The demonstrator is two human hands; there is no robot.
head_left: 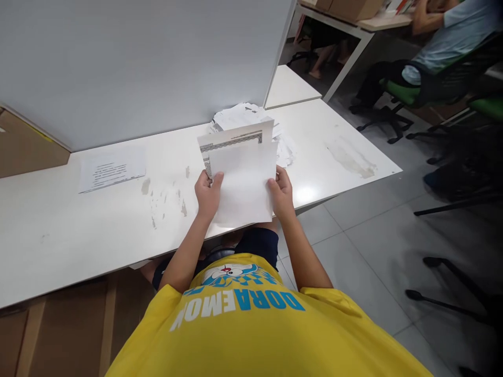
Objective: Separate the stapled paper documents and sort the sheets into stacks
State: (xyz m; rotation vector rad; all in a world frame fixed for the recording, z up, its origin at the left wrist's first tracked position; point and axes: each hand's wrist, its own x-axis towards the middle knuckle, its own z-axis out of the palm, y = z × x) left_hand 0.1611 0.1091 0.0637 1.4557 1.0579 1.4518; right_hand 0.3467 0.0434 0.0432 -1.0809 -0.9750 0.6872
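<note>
Both my hands hold a white sheet of paper (pixel 243 180) that is folded, with its blank side toward me and a printed strip showing along its top. My left hand (pixel 208 195) grips the left edge, thumb on the front. My right hand (pixel 280 192) grips the right edge. The sheet hangs just above the near edge of the white table (pixel 58 225). Behind it lies a loose pile of printed papers (pixel 251 123).
A single printed sheet (pixel 112 168) lies on the table to the left. A grey partition (pixel 137 63) stands along the table's back. Cardboard (pixel 23 146) leans at the far left. A seated person (pixel 444 36) and office chairs (pixel 456 125) are at the right.
</note>
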